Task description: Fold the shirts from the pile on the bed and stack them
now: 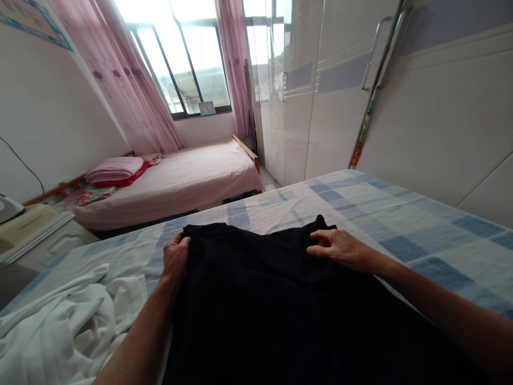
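A black garment (256, 299) lies spread over the bed in front of me and runs down out of the bottom of the head view. It is too dark to tell what kind of garment it is. My left hand (175, 256) is closed on its far left corner, thumb on top. At the far right edge, my right hand (340, 248) rests on the cloth, its thumb and forefinger apart and pointing left. A small fold of the black cloth stands up just beyond those fingers. White crumpled clothing (76, 326) lies to the left of my left forearm.
Under the clothes is a blue and white checked sheet (401, 214). Wardrobe doors (340, 107) stand along the right. Beyond is a pink-covered bed (192, 171) with folded bedding (116, 170), below a window. At the left edge sit a storage box (44, 235) and an iron (10, 208).
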